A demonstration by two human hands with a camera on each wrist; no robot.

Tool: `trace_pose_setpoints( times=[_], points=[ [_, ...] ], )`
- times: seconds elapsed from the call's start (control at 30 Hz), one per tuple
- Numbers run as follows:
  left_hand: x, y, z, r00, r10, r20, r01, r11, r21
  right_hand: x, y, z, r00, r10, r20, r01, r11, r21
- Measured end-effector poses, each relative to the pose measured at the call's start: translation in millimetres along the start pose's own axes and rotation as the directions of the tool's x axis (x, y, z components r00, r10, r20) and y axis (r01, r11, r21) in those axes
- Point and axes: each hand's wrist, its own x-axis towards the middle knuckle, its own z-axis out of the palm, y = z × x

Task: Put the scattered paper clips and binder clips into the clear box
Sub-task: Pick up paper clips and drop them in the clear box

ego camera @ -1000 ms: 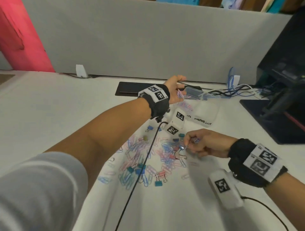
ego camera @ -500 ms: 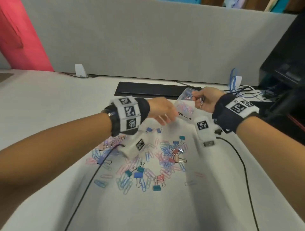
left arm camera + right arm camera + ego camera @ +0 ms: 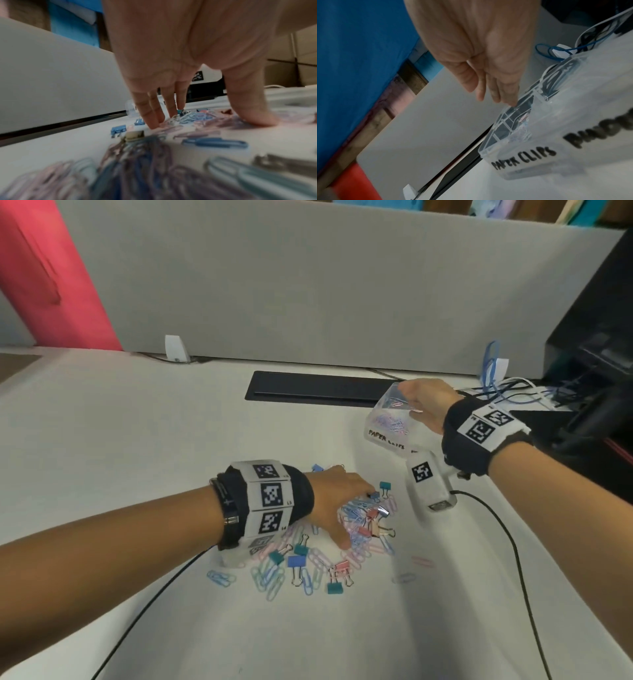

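A heap of pastel paper clips (image 3: 356, 522) and small binder clips (image 3: 296, 561) lies spread on the white table. My left hand (image 3: 342, 501) is down on the heap, fingers (image 3: 152, 119) spread and straight, tips and thumb touching the clips (image 3: 193, 117). The clear box (image 3: 390, 419), lettered PAPER CLIPS (image 3: 523, 158), stands at the back right with several paper clips inside. My right hand (image 3: 424, 402) hovers over the box's rim (image 3: 506, 112), fingers (image 3: 496, 92) straight and holding nothing.
A black flat panel (image 3: 315, 388) lies behind the heap. Cables (image 3: 507, 395) and dark equipment (image 3: 596, 378) crowd the back right. A grey partition (image 3: 308, 285) closes the far side. Wrist-camera cords (image 3: 507, 539) trail toward me across the table.
My left hand came back from the box and dropped onto the heap. My right hand carried clips from the heap to the box and now is empty above it.
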Motion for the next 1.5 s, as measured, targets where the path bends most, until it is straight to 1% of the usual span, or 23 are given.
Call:
trace_pose_setpoints(
  times=[0.07,0.1,0.17,0.2,0.23,0.3,0.37,0.47,0.57,0.63,0.7,0.77,0.87,0.9,0.93,0.97,1.03,1.13,1.27,1.33,1.37,1.43,1.5],
  points=[
    [1.1,3.5,1.6,0.998,-0.001,-0.062,0.002,1.0,0.013,-17.3,-2.0,-0.9,0.998,-0.05,0.038,0.05,0.999,-0.009],
    [1.7,4.1,2.0,0.997,-0.004,-0.075,0.005,1.0,0.021,-27.7,-2.9,-1.9,0.993,-0.091,0.069,0.094,0.994,-0.046],
    [2.8,5.0,2.2,0.996,-0.003,-0.093,0.004,1.0,0.018,-52.5,-3.5,-3.7,0.972,-0.146,0.181,0.179,0.967,-0.18],
    [3.1,5.2,2.2,0.995,0.0,-0.103,0.0,1.0,0.002,-66.7,-3.6,-3.4,0.959,-0.126,0.256,0.199,0.937,-0.287],
    [3.4,5.2,2.5,0.994,0.003,-0.114,-0.005,1.0,-0.014,-81.2,-2.3,-2.5,0.94,-0.066,0.335,0.211,0.884,-0.418],
    [4.1,4.8,3.1,0.991,0.011,-0.13,-0.014,1.0,-0.021,-104.4,5.4,0.0,0.892,0.126,0.434,0.225,0.71,-0.668],
    [4.6,4.9,4.8,0.991,0.009,-0.137,-0.011,1.0,-0.014,-122.8,17.2,4.2,0.854,0.267,0.446,0.246,0.547,-0.8],
    [4.2,5.4,6.9,0.986,-0.006,-0.165,0.006,1.0,0.0,-139.5,36.1,12.2,0.838,0.333,0.431,0.291,0.395,-0.871],
    [2.0,3.2,5.1,0.979,-0.061,-0.194,0.051,0.997,-0.054,-148.6,48.4,17.9,0.86,0.333,0.387,0.292,0.3,-0.908],
    [-0.4,-1.5,2.8,0.973,-0.123,-0.196,0.096,0.986,-0.138,-153.0,51.4,18.5,0.875,0.308,0.374,0.296,0.271,-0.916],
    [-3.6,-7.5,0.9,0.967,-0.179,-0.181,0.133,0.962,-0.24,-156.5,52.9,18.2,0.88,0.284,0.381,0.298,0.295,-0.908],
    [-7.0,-13.8,-1.6,0.961,-0.225,-0.158,0.152,0.914,-0.375,-158.6,56.4,17.4,0.889,0.256,0.379,0.275,0.363,-0.89],
    [-11.7,-21.8,-6.5,0.958,-0.264,-0.11,0.145,0.78,-0.609,-160.4,63.9,15.7,0.909,0.192,0.37,0.241,0.482,-0.842],
    [-13.5,-24.0,-7.9,0.958,-0.274,-0.084,0.142,0.707,-0.693,-160.5,66.1,15.3,0.914,0.175,0.365,0.231,0.514,-0.826],
    [-16.1,-25.3,-9.1,0.958,-0.284,-0.047,0.141,0.605,-0.784,-160.8,67.9,15.1,0.918,0.16,0.362,0.225,0.54,-0.811],
    [-18.5,-26.0,-9.9,0.958,-0.285,-0.007,0.139,0.487,-0.862,-161.7,69.2,15.2,0.921,0.148,0.361,0.223,0.559,-0.799],
    [-22.3,-27.5,-11.2,0.959,-0.279,0.044,0.122,0.27,-0.955,-163.5,70.8,15.4,0.92,0.131,0.37,0.23,0.583,-0.779],
    [-25.5,-27.6,-11.5,0.96,-0.268,0.082,0.089,0.017,-0.996,-166.3,70.9,15.9,0.913,0.117,0.391,0.255,0.584,-0.771],
    [-24.5,-30.7,-8.4,0.948,-0.288,0.138,0.063,-0.253,-0.965,-169.6,68.3,16.6,0.895,0.123,0.428,0.289,0.57,-0.769],
    [-22.6,-33.4,-5.4,0.945,-0.297,0.135,0.039,-0.309,-0.95,-168.4,65.3,15.6,0.89,0.131,0.438,0.287,0.584,-0.759],
    [-22.1,-34.3,-3.5,0.945,-0.3,0.13,0.032,-0.312,-0.95,-167.1,63.1,14.5,0.891,0.128,0.436,0.272,0.619,-0.737],
    [-23.2,-34.1,-0.5,0.946,-0.298,0.13,0.036,-0.302,-0.953,-164.0,58.8,11.6,0.895,0.11,0.433,0.208,0.754,-0.623],
    [-26.7,-31.1,0.1,0.956,-0.261,0.134,0.056,-0.286,-0.957,-163.2,55.1,9.7,0.889,0.084,0.45,0.147,0.879,-0.454]
  ],
)
